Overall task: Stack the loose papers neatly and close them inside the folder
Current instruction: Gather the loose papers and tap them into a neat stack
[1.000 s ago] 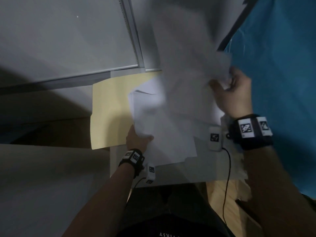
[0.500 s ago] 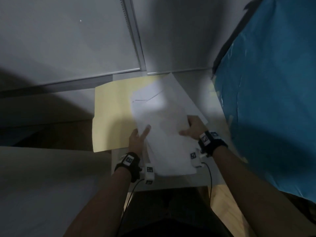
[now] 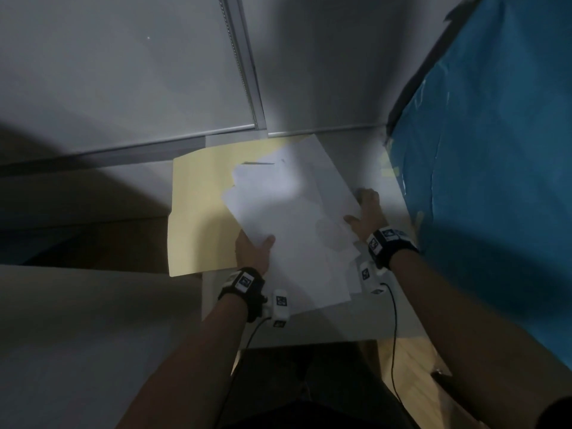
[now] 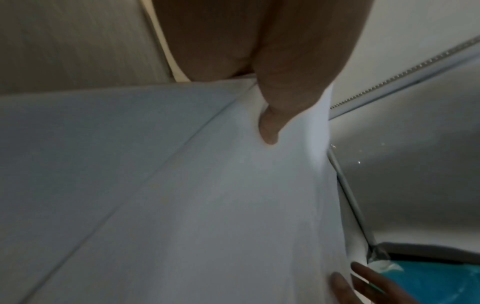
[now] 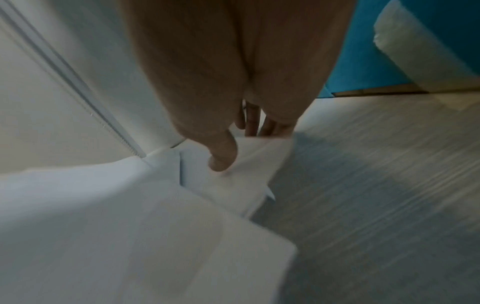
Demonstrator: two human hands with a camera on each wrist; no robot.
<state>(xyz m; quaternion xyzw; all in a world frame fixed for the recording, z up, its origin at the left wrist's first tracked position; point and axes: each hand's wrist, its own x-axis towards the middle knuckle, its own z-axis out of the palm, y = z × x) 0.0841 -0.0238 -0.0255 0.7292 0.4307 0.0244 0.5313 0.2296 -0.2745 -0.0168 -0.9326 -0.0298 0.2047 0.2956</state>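
Loose white papers (image 3: 288, 230) look thin, matt and smooth, their overlapping edges uneven. Beneath them lies an open folder (image 3: 198, 212) of pale yellow card, also matt. The desk (image 3: 325, 323) has a smooth, pale, dull surface. A blue sheet (image 3: 495, 181) along the desk's right edge looks creased, with a faint sheen. At the far edge runs a grey metal strip (image 3: 244, 72), smooth and slightly shiny, with a beaded chain.
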